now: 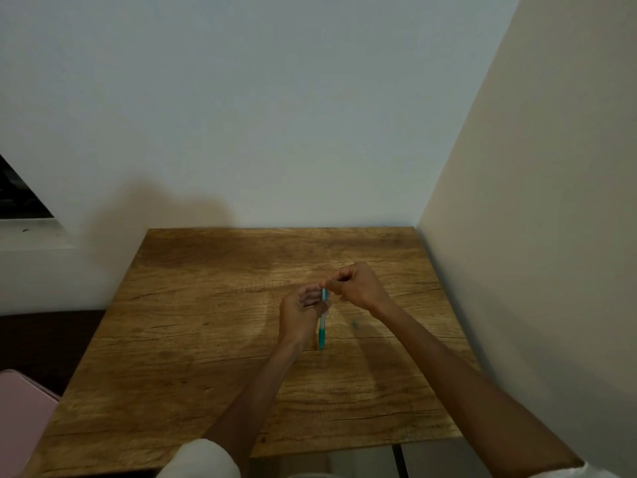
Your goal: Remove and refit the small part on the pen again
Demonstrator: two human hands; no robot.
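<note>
Sleeves: pale cloth sleeves [200, 458] at the bottom edge of the frame, bare forearms reaching up over the brown wood-grain surface [193, 326].
Left hand: left hand [301, 310], fingers curled round the slim teal and clear plastic pen [323, 322], held upright at centre frame, tip downward just above the surface.
Right hand: right hand [358, 284], fingers pinched at the pen's top end.
Small part: a blurred small green speck [355, 325] lies right of the pen.
Handling: probably light, stiff, smooth; best gripped mid-barrel.
</note>
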